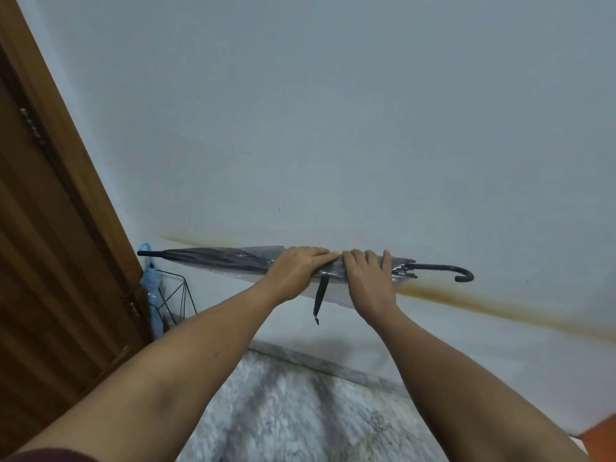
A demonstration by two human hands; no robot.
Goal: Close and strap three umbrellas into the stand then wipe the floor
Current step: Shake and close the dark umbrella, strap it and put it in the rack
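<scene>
A folded grey umbrella (220, 258) with a clear plastic edge is held level in front of the wall, tip to the left, black hooked handle (461, 273) to the right. My left hand (298, 270) and my right hand (370, 278) grip its canopy side by side near the middle. Its dark strap (320, 300) hangs loose between my hands. A black wire umbrella stand (176, 295) sits in the corner at lower left, with a light blue umbrella (150, 288) standing in it.
A brown wooden door (50, 245) fills the left side. The white wall (333, 128) has a yellowish stain band near its base. Grey marble floor (300, 411) lies below. An orange object (600, 435) shows at the lower right corner.
</scene>
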